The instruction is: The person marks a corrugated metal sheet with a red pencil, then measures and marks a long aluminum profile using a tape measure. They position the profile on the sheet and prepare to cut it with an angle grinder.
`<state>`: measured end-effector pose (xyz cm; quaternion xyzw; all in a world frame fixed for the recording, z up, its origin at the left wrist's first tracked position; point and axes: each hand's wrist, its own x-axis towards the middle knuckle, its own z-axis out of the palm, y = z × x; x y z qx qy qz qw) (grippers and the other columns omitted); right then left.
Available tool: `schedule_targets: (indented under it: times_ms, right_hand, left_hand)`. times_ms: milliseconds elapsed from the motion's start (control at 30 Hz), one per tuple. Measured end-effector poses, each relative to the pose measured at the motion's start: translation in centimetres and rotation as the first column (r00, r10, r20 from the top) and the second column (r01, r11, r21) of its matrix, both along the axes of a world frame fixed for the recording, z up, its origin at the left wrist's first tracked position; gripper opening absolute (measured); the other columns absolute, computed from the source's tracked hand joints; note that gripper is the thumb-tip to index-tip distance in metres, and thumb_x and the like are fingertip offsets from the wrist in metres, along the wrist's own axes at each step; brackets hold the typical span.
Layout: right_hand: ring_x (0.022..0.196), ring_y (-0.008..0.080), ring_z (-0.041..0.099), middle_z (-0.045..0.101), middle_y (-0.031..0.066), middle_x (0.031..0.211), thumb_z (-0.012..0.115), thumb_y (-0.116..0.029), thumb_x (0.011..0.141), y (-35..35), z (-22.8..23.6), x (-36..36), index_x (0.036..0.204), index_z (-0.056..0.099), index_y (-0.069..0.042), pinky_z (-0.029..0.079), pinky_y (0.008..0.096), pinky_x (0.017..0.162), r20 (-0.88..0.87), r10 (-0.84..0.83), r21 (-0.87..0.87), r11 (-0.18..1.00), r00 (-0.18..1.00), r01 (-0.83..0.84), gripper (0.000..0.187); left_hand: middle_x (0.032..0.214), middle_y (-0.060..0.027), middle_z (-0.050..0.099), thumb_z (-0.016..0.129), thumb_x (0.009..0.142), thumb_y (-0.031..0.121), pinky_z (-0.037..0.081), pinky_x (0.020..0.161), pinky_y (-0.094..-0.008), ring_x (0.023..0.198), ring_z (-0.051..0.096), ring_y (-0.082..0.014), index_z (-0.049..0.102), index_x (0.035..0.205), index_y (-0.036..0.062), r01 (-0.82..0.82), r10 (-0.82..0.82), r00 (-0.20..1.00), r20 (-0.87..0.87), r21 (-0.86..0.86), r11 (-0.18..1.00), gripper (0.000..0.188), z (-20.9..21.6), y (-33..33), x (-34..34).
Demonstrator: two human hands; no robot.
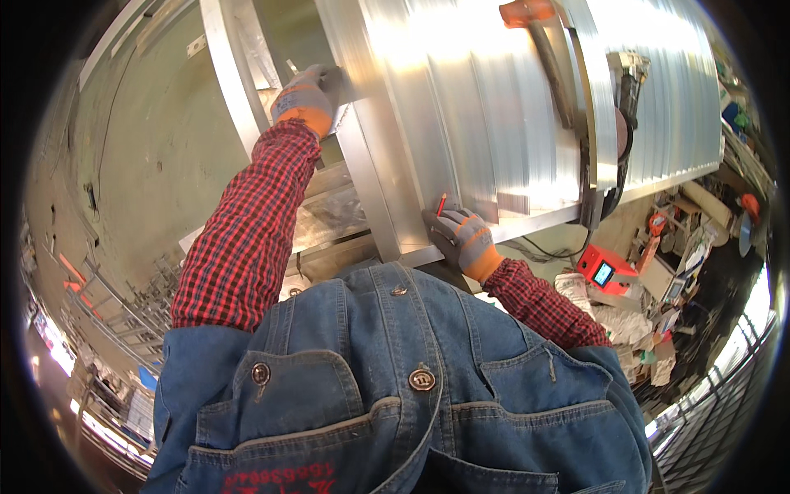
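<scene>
Both my hands wear grey gloves with orange cuffs. My left hand (pixel 309 95) is closed at the left edge of a stack of long silvery metal profiles (pixel 411 107); what its fingers hold is hidden, though a thin pale edge shows just below it. My right hand (pixel 465 240) rests at the near end of the stack, fingers bent. A slim red pencil (pixel 442 203) sticks up from between them. Under the left wrist, a flat metal bar (pixel 366 181) runs toward me.
On the profiles lie an orange-headed hammer (pixel 550 66) and an angle grinder (pixel 629 90) with a dark cable. To the right, a red device with a lit screen (pixel 605 270) sits among papers and clutter. Pale metal frame bars (pixel 230 74) stand left of the stack, over a greenish floor (pixel 148 148).
</scene>
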<state>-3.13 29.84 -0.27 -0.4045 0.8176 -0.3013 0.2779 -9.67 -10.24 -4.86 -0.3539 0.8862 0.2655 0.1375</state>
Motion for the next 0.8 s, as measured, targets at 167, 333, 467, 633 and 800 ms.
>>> schedule_targets:
  times_ms: [167, 333, 467, 633, 800]
  right_hand:
    - [0.106, 0.0361, 0.075, 0.079, 0.0103, 0.106, 0.077, -0.016, 0.099, 0.3, -0.5, 0.5, 0.137, 0.077, -0.007, 0.061, 0.0490, 0.094, -0.044, -0.012, -0.011, 1.000, 0.999, 0.012, 0.039]
    - [0.110, 0.0382, 0.075, 0.080, 0.0120, 0.114, 0.076, -0.017, 0.102, 0.6, -0.6, 0.7, 0.139, 0.075, -0.010, 0.061, 0.0507, 0.096, -0.052, -0.006, -0.039, 0.999, 0.999, 0.004, 0.038]
    - [0.111, 0.0381, 0.075, 0.080, 0.0132, 0.116, 0.075, -0.017, 0.104, 0.8, -0.4, 0.5, 0.138, 0.074, -0.011, 0.061, 0.0525, 0.097, -0.048, -0.012, -0.032, 0.999, 0.999, 0.011, 0.035]
    - [0.103, 0.0374, 0.076, 0.080, 0.0148, 0.113, 0.076, -0.013, 0.102, 0.3, -0.4, 0.3, 0.132, 0.076, -0.006, 0.061, 0.0488, 0.091, -0.060, -0.009, -0.101, 0.995, 0.998, 0.003, 0.031]
    - [0.091, 0.0415, 0.076, 0.075, 0.0216, 0.102, 0.078, -0.003, 0.096, 1.8, -0.3, -1.1, 0.126, 0.077, -0.004, 0.060, 0.0475, 0.078, -0.023, -0.411, -0.248, 0.885, 0.911, 0.393, 0.030]
  left_hand:
    - [0.140, -0.0189, 0.080, 0.057, 0.114, 0.062, 0.059, 0.112, -0.0472, 0.128, 0.076, -0.0409, 0.077, 0.146, 0.0155, 0.044, -0.044, 0.999, -0.009, -0.022, 0.999, 0.060, -0.1, -0.2, 0.1]
    - [0.151, -0.0176, 0.075, 0.051, 0.114, 0.066, 0.054, 0.120, -0.0471, 0.141, 0.070, -0.0402, 0.067, 0.158, 0.0076, 0.029, -0.022, 0.996, -0.092, 0.072, 0.997, 0.075, -2.7, -1.4, -0.4]
    - [0.162, -0.0231, 0.066, 0.069, 0.097, 0.081, 0.049, 0.125, -0.0477, 0.150, 0.063, -0.0416, 0.048, 0.172, 0.0027, -0.257, 0.221, 0.966, 0.130, 0.464, 0.848, 0.111, -5.2, -0.2, -7.1]
    - [0.175, -0.0334, 0.048, 0.088, 0.070, 0.091, 0.043, 0.131, -0.0523, 0.160, 0.052, -0.0478, 0.012, 0.180, -0.0059, -0.302, 0.277, 0.949, 0.148, 0.190, 0.934, 0.165, -5.1, 3.3, -8.0]
    - [0.172, -0.0318, 0.053, 0.082, 0.075, 0.092, 0.045, 0.130, -0.0514, 0.158, 0.054, -0.0492, 0.018, 0.181, -0.0026, -0.213, 0.206, 0.972, 0.116, 0.049, 0.976, 0.155, -2.6, 4.2, -6.7]
